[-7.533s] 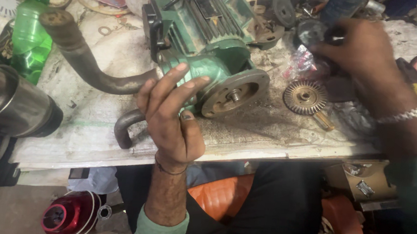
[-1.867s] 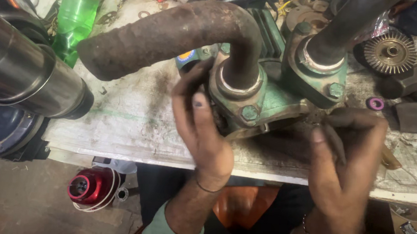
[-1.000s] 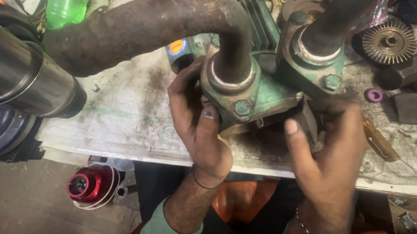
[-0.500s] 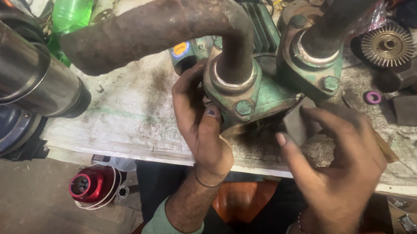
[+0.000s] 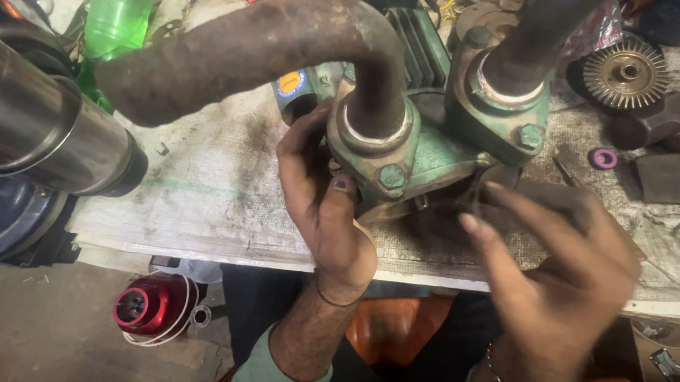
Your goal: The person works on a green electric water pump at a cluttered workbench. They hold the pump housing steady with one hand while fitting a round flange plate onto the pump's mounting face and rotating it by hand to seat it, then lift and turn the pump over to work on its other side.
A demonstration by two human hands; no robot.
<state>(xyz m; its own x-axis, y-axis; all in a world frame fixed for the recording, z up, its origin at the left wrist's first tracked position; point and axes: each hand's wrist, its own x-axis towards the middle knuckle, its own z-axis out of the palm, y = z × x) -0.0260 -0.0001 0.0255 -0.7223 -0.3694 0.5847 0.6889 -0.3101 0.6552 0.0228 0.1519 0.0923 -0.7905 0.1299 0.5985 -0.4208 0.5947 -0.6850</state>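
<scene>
Far left: steel cylinder (image 5: 37,126) lying on its side, overhanging the bench (image 5: 196,197) edge, blue round housing under it; green plastic bottle (image 5: 117,16) behind; red cap-like part (image 5: 144,306) down on the floor.

Centre: green pump body (image 5: 414,152) sits on the bench near its front edge, tipped so the 2 flanged ports face up twd the camera; rusty bent pipe (image 5: 270,46) comes out of the left flange and sweeps off left, 2nd dark pipe (image 5: 543,30) rises from the right flange.

Left hand (image 5: 324,190) is on the left flange side, fingers curled round the casting, thumb laid by a flange bolt; a steadying grip, not tight.

Right hand (image 5: 558,270) blurred, fingers spread wide, nothing in it; hovers just in front of the pump's lower right, contact unclear.

Handling, my read: cast metal plus pipes, so heavy, rigid, top-heavy, prob. wants to roll; surfaces grimy/rusty, could be slippery w/ grease; best hold is low on the casting or under the flanges w/ both hands, not the long pipe, which would lever it over.

Right: brass toothed impeller (image 5: 626,73); small purple ring (image 5: 602,158); dark metal blocks beside.
</scene>
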